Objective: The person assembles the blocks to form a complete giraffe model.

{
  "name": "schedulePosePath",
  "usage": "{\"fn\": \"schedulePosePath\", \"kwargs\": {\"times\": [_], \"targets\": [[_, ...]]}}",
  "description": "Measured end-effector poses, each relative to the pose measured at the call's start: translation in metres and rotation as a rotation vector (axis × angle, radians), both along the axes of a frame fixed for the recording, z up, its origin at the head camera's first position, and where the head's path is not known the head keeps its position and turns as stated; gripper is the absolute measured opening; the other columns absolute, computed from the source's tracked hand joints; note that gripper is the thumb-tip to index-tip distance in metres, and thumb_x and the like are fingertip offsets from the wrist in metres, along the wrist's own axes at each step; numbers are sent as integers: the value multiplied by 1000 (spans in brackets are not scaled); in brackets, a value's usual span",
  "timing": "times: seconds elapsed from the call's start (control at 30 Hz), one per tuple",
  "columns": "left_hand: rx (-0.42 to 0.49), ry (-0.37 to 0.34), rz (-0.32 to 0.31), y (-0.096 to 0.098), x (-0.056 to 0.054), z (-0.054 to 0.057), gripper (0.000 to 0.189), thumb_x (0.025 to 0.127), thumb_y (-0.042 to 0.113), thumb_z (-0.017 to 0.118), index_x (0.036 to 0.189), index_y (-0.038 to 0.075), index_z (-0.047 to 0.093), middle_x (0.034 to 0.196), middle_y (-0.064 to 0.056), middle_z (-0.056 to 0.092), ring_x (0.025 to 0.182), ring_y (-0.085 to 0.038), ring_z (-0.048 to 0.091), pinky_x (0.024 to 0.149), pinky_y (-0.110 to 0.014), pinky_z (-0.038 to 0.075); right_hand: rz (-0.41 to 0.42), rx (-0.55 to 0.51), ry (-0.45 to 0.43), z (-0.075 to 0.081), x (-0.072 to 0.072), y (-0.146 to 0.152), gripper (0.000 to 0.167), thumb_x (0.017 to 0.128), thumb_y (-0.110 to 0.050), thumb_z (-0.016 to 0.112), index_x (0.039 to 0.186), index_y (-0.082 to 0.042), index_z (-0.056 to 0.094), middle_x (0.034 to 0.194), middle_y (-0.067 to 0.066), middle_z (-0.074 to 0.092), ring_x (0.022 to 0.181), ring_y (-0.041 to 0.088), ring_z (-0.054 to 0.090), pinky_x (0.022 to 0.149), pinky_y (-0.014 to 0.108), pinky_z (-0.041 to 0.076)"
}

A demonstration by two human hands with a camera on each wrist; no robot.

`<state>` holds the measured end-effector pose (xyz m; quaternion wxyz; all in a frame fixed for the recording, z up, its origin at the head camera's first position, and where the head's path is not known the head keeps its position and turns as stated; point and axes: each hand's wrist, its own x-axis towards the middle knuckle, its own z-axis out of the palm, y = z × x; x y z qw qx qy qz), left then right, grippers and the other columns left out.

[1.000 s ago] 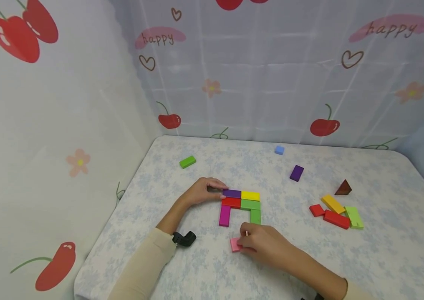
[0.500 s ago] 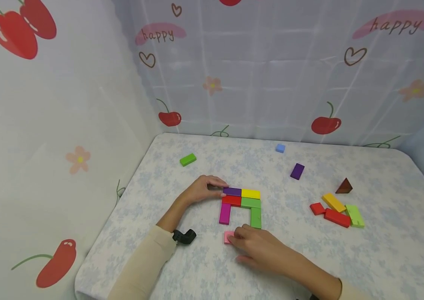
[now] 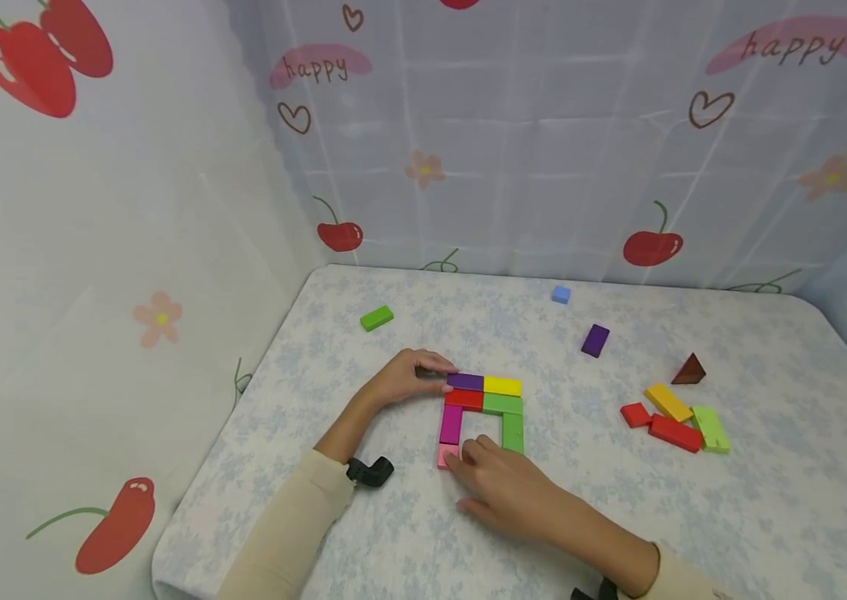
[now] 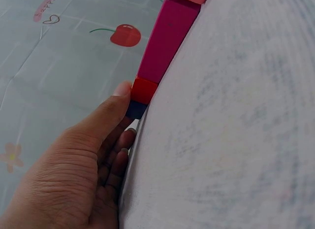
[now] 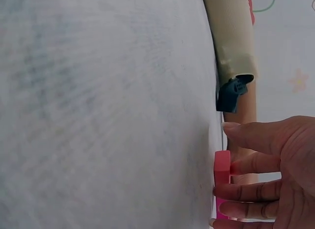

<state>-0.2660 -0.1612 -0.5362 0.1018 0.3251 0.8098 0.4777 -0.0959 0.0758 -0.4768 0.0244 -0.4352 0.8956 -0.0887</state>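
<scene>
Flat coloured blocks form an arch on the table: purple (image 3: 467,382) and yellow (image 3: 502,386) on top, red (image 3: 463,401) and green (image 3: 503,404) below, with a magenta block (image 3: 450,425) and a second green block (image 3: 513,432) as legs. My left hand (image 3: 403,382) pinches the left end of the purple block, its thumb reaching the red block (image 4: 144,91). With its index fingertip, my right hand (image 3: 509,487) presses on a small pink block (image 3: 443,455) at the foot of the magenta leg. In the right wrist view the thumb stands apart from the pink block (image 5: 222,164).
Rightward lie a red block (image 3: 675,433), a smaller red one (image 3: 635,415), an orange block (image 3: 668,402), a lime block (image 3: 710,429) and a brown triangle (image 3: 689,370). Farther back are a dark purple block (image 3: 595,340), a blue cube (image 3: 561,294) and a green block (image 3: 377,317).
The right hand has slid the pink block left and away from me to the magenta leg's foot, its grip loosening to a fingertip touch. The left hand has stayed at the arch's corner.
</scene>
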Motion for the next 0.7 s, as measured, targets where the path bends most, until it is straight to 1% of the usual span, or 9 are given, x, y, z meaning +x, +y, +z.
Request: {"fn": "schedulePosePath", "kwargs": {"times": [0.23, 0.4, 0.5, 0.6, 0.67, 0.7], "targets": [[10, 2, 1, 0, 1, 2, 34, 86, 18, 84, 120, 15, 78, 119, 1, 73, 116, -15, 63, 105, -37, 47, 1, -5, 10, -1, 0, -2, 61, 89, -39, 79, 139, -7, 63, 112, 5, 63, 92, 15, 51, 75, 21, 50], [0, 6, 12, 0, 0, 1, 34, 86, 19, 84, 120, 16, 78, 119, 4, 73, 116, -12, 62, 105, -35, 47, -6, -7, 16, -1, 0, -3, 62, 90, -40, 79, 140, -7, 63, 111, 5, 63, 92, 15, 50, 75, 22, 50], [3, 3, 15, -1, 0, 1, 33, 86, 18, 83, 119, 16, 78, 119, 5, 73, 116, -11, 62, 104, -34, 48, -19, -6, -8, 2, 1, -3, 64, 89, -40, 79, 142, -8, 61, 107, 3, 62, 91, 14, 51, 74, 22, 50], [9, -7, 10, 0, 0, 0, 33, 87, 19, 83, 119, 16, 78, 119, 3, 73, 116, -13, 62, 104, -34, 48, -58, -16, -54, 7, 1, 0, 65, 90, -40, 78, 143, -10, 59, 106, 2, 64, 92, 14, 55, 75, 24, 53], [12, -9, 4, 0, 0, 0, 33, 87, 20, 83, 119, 16, 78, 119, 2, 72, 116, -14, 62, 104, -35, 49, -97, -30, -69, 13, -1, 6, 63, 90, -39, 77, 143, -10, 58, 108, 2, 66, 94, 15, 59, 76, 28, 56], [12, -8, 2, 0, 0, -1, 33, 87, 20, 83, 120, 16, 78, 120, 2, 72, 116, -14, 62, 104, -36, 49, -118, -44, -67, 17, -2, 10, 62, 91, -38, 77, 143, -11, 59, 108, 2, 66, 93, 14, 60, 74, 28, 57]]}}
